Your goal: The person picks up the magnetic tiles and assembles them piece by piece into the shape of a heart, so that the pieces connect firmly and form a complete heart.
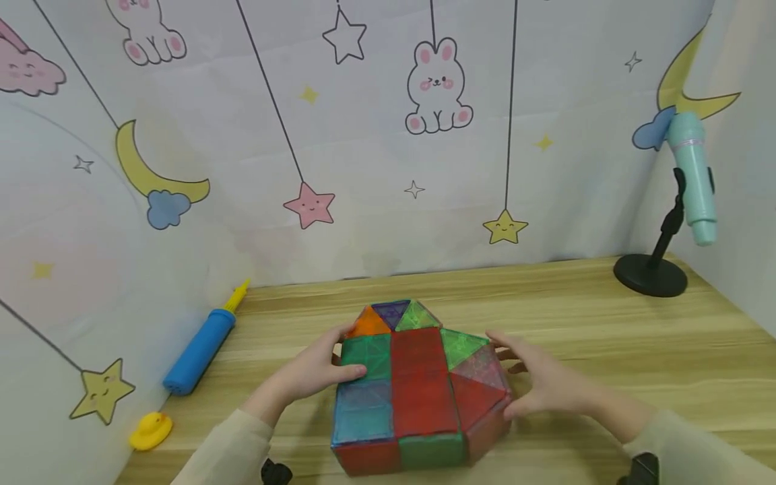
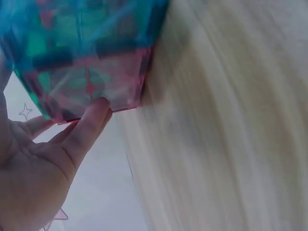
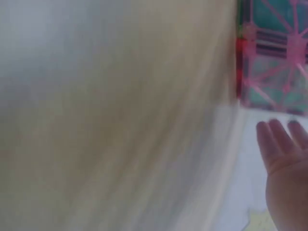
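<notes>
A flat, boxy build of see-through magnetic tiles (image 1: 424, 397) sits on the table, with red, green and blue squares and a fringe of triangles at the back and right. At its left side is my left hand (image 1: 315, 367), the thumb reaching over the green square and the fingers along the back left edge. The left wrist view shows the thumb (image 2: 89, 125) overlapping a pink side tile (image 2: 96, 86). My right hand (image 1: 545, 377) is spread beside the triangles on the right. In the right wrist view, its fingertips (image 3: 274, 127) are apart from the pink-framed tiles (image 3: 272, 72).
A blue pump (image 1: 200, 350) with a yellow nozzle lies at the left edge of the wooden table (image 1: 606, 323), near a yellow rubber duck (image 1: 151, 431). A mint microphone (image 1: 693, 178) on a black stand (image 1: 651, 275) is at the back right. A printed cloth (image 1: 376, 148) hangs behind.
</notes>
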